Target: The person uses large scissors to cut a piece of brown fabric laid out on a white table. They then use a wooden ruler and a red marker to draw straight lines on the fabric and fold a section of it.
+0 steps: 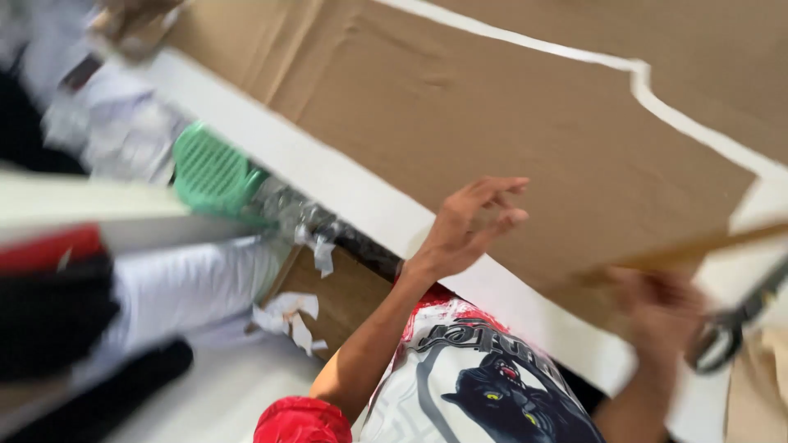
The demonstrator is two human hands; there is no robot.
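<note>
I'm looking down at a big sheet of brown cardboard (509, 115) lying over a white table (345, 184), tilted across the view. The left hand (468, 226) rests on the sheet's near edge, fingers spread and loosely open, gripping nothing — it looks like it's pinning the board flat so it won't slide. The right hand (661, 308) is blurred; it seems closed around the handles of dark scissors (735, 320) at the sheet's lower right edge, though I can't tell how tight that hold is. A cut runs through the cardboard further up — a pale line. Paper scraps (287, 316) lie below by a green basket (213, 172). Everything's smeared by motion.
</note>
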